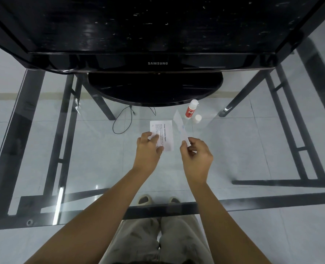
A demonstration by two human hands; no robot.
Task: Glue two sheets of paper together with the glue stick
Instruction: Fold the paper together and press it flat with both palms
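A printed white sheet [165, 133] lies flat on the glass table [253, 149]. My left hand [148, 149] rests on its near left corner, fingers pressing it down. My right hand [196, 159] pinches the near end of a second white sheet [180, 126], which is lifted and tilted on edge just right of the first sheet. Behind them the glue stick [190, 109], white with a red label, stands uncapped, and its white cap [197, 118] sits beside it.
A large black Samsung monitor [158, 62] with a round base [154, 88] stands at the back of the table. Black table frame bars run left and right. A cable lies on the tiled floor below the glass. My legs and sandals show under the front edge.
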